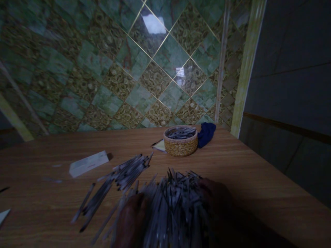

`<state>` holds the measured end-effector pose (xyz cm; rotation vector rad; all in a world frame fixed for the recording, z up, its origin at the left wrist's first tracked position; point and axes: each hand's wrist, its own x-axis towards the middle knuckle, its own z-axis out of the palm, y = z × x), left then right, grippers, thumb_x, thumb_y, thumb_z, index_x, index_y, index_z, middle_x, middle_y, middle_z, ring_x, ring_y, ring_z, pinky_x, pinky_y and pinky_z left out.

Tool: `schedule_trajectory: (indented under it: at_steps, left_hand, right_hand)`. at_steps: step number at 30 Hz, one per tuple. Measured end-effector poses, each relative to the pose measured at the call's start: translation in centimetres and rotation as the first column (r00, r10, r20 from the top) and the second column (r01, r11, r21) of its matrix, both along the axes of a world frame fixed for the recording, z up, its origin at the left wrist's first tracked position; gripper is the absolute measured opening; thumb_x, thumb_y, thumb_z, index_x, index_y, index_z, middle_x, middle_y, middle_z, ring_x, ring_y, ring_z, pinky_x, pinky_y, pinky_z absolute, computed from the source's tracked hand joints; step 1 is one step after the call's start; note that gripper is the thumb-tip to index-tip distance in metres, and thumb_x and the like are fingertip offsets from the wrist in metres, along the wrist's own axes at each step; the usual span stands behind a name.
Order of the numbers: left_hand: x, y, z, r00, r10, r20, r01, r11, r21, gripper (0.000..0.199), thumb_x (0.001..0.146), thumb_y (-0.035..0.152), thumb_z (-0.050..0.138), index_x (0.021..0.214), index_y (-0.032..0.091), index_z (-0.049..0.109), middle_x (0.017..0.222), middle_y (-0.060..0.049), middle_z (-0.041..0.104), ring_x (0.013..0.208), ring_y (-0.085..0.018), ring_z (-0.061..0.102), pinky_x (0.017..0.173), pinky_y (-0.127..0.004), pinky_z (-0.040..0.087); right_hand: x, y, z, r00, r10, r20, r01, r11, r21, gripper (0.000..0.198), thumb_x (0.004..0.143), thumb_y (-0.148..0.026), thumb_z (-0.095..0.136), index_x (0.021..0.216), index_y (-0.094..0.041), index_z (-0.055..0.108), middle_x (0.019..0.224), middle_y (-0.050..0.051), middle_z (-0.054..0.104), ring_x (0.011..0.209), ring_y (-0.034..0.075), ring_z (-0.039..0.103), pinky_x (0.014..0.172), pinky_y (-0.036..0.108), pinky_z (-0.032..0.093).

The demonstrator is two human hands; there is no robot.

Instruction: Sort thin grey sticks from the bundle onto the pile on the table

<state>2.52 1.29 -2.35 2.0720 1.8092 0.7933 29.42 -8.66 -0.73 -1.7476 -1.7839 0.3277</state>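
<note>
A thick heap of thin pens (176, 206), pale-barrelled with dark ends, lies at the near middle of the wooden table. My left hand (131, 215) presses on the heap's left side, its fingers curled against the pens. On the opposite side, my right hand (216, 193) closes round the heap's upper right edge; it is very dark and its fingers are partly lost in shadow. Just beyond my left hand lies a smaller loose bundle of pens (131, 170). Several single pens (95, 203) are scattered left of that hand.
A round woven basket (181, 146) full of pens stands toward the back, beside a dark blue cloth (206, 134) and a yellowish notepad (160, 145). A long white box (89, 163) lies on the left. The tiled wall (155, 79) borders the wooden table (258, 179) behind.
</note>
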Motion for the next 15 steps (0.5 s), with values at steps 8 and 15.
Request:
schedule_trajectory:
  at_steps: [8, 15]
  left_hand:
    - [0.2, 0.0, 0.2, 1.000, 0.012, 0.025, -0.012, 0.999, -0.031, 0.046, 0.072, 0.045, 0.042, 0.094, 0.013, 0.065, 0.102, -0.015, 0.068, 0.094, -0.030, 0.062, 0.084, -0.037, 0.047]
    - [-0.1, 0.3, -0.1, 0.996, 0.003, 0.094, -0.005, 1.000, 0.017, 0.040, 0.069, 0.043, 0.046, 0.089, 0.015, 0.066, 0.099, -0.015, 0.069, 0.092, -0.031, 0.063, 0.082, -0.038, 0.048]
  right_hand:
    - [3.3, 0.0, -1.3, 0.995, 0.060, -0.077, -0.070, 0.988, -0.140, 0.017, 0.074, -0.029, 0.054, 0.075, -0.017, 0.065, 0.070, 0.001, 0.065, 0.065, 0.014, 0.058, 0.056, 0.021, 0.033]
    - [3.1, 0.6, -2.4, 0.978, 0.102, -0.184, -0.124, 0.986, -0.112, 0.019, 0.071, -0.030, 0.055, 0.074, -0.018, 0.069, 0.065, -0.001, 0.065, 0.061, 0.013, 0.057, 0.054, 0.020, 0.035]
